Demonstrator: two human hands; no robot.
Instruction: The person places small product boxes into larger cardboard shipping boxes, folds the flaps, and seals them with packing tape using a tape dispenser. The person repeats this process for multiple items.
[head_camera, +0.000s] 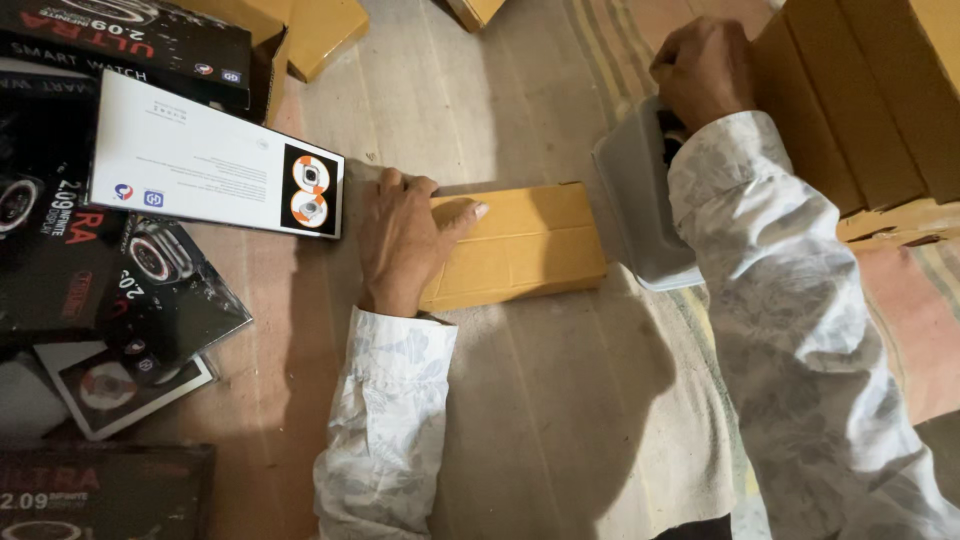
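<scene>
A flat yellow-brown cardboard box (525, 245) lies in the middle on a pale cloth. My left hand (405, 240) rests on its left end, fingers curled over the near corner and thumb along the top. My right hand (705, 70) is up at the right, fingers closed against the side of a stack of brown cardboard boxes (860, 100). Under that wrist stands a grey plastic device (640, 205) with a dark opening; whether the hand grips it is hidden.
Several black retail boxes with watch pictures (120, 270) crowd the left edge, with a long white box (215, 160) lying across them. More yellow cardboard boxes (320, 30) sit at the top. A striped mat (910, 330) shows at the right.
</scene>
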